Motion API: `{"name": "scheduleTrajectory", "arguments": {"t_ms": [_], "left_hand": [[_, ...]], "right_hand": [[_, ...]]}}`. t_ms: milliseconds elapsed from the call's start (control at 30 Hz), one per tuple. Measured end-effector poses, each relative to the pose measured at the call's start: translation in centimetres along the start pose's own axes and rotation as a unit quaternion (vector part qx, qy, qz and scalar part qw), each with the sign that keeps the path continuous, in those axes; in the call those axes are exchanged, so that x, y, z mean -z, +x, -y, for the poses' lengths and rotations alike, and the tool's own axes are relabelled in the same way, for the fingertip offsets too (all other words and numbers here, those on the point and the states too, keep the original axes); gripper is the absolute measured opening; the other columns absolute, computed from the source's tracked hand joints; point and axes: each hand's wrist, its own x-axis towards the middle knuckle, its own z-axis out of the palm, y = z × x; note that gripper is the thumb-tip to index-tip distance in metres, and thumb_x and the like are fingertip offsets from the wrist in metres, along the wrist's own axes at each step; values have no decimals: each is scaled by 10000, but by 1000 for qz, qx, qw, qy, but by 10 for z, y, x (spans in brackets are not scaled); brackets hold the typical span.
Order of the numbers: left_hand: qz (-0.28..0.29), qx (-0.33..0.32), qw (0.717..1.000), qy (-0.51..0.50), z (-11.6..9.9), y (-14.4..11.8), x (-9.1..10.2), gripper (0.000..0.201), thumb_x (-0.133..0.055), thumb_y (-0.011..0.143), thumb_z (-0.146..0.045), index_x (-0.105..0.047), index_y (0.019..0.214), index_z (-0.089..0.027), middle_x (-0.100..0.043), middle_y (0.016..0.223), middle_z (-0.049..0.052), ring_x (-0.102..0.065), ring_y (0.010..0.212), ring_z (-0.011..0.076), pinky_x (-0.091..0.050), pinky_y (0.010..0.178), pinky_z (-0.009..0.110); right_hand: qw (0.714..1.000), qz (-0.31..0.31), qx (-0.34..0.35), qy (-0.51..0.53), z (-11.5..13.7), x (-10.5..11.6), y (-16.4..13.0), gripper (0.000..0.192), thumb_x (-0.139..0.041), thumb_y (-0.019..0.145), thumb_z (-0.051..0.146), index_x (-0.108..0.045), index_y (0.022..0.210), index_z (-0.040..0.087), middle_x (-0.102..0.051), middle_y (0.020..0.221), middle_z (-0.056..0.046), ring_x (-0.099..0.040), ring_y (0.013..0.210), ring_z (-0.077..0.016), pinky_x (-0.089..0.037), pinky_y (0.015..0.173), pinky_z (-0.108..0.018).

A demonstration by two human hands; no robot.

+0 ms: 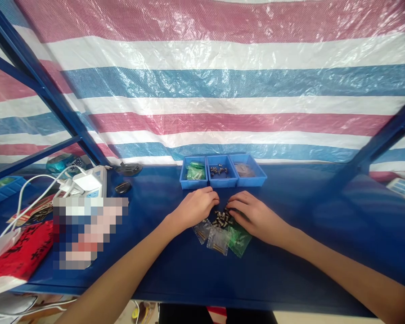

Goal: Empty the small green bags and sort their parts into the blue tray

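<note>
A small pile of metal screw-like fittings (pixel 222 219) lies on the blue table between my two hands. My left hand (pixel 198 206) is at the pile's left edge, its fingers curled and pressed together; what they hold, if anything, is hidden. Over the right edge of the pile, my right hand (pixel 249 211) has bent fingers closing near the thumb, and their tips are too small to read. Just in front of the pile lie a clear bag (pixel 202 230), a second clear bag with brass-coloured pins (pixel 218 241) and a green bag (pixel 239 241) partly under my right hand.
Behind my hands stand three blue bins: one with green bags (pixel 193 184), one with metal fittings (pixel 222 182) and one with clear bags (pixel 253 181). A power strip (pixel 99 180), white cables, a dark oval object (pixel 123 187) and a red bag (pixel 23 249) are on the left.
</note>
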Motion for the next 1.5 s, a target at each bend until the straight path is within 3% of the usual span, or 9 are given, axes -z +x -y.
{"name": "scheduleTrajectory", "arguments": {"t_ms": [167, 400, 800, 1033, 1267, 1500], "left_hand": [[-29, 23, 999, -39, -5, -1, -1, 268, -379, 1089, -349, -598, 1042, -201, -616, 1061, 59, -640, 824, 178, -453, 656, 277], [-43, 1, 995, -94, -13, -1, 2, 118, -422, 1070, -243, -537, 1075, -217, -665, 1034, 23, -644, 885, 182, -453, 689, 272], [-95, -43, 993, -52, -27, -4, 0, 161, -477, 1004, -122, -578, 1090, -212, -640, 1112, 41, -602, 1084, 196, -513, 856, 297], [-96, -18, 993, -62, -23, -2, -2, 122, -551, 1023, -249, -661, 1047, -202, -653, 1051, 53, -628, 1037, 205, -527, 853, 307], [-91, 8, 986, -137, -31, -2, 4, 272, -552, 1032, -410, -742, 1027, -216, -688, 988, 15, -664, 887, 159, -500, 759, 269], [-93, 17, 972, -215, -37, -3, 3, 340, -534, 1035, -451, -769, 954, -218, -684, 932, 23, -649, 823, 151, -487, 738, 258]], "right_hand": [[1000, -6, 1, 6, 1, -1, 1, 199, -502, 1025, 207, -685, 1103, 211, -703, 1071, -120, -649, 1039, -280, -599, 854, -452], [1000, -16, -18, -8, 3, -1, 0, 191, -500, 1027, 210, -672, 1111, 202, -694, 1096, -120, -634, 1060, -284, -585, 874, -456], [998, -38, -43, -9, 6, 3, 1, 206, -483, 1018, 164, -649, 1125, 220, -730, 1061, -97, -653, 1004, -279, -584, 831, -445], [997, -72, -25, 7, 6, 5, 2, 214, -482, 1022, 172, -653, 1139, 227, -729, 1038, -94, -672, 978, -260, -586, 814, -407], [993, -114, -10, 4, 8, 1, 0, 193, -478, 1030, 172, -625, 1137, 236, -732, 997, -78, -695, 906, -240, -582, 747, -363], [987, -158, -21, 11, 14, 2, 2, 91, -521, 1028, 206, -603, 1042, 243, -702, 872, -48, -686, 768, -204, -554, 642, -316]]}}
